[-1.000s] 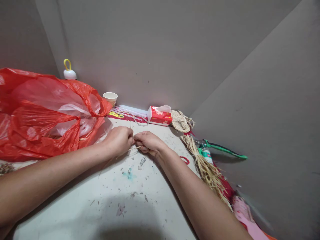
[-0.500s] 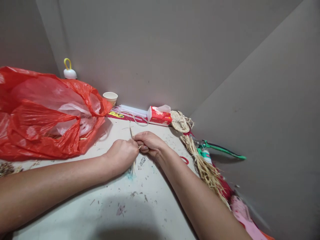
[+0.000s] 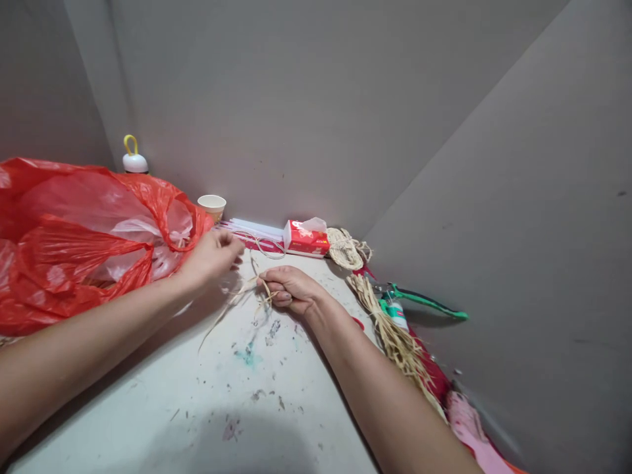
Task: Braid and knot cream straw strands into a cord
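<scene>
Okay, I've got the right hand (image 3: 292,287) pinched on the straw strands (image 3: 249,284) | they poke out past its fingertips, one long end trailing left over the white table (image 3: 162,388) | left hand (image 3: 211,258) apart, curled, can't tell if it's gripping anything

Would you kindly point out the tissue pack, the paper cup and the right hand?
Tissue pack (image 3: 307,241), head view: front side.
Paper cup (image 3: 213,211), head view: outer wall.
Right hand (image 3: 295,287), head view: its middle.
</scene>
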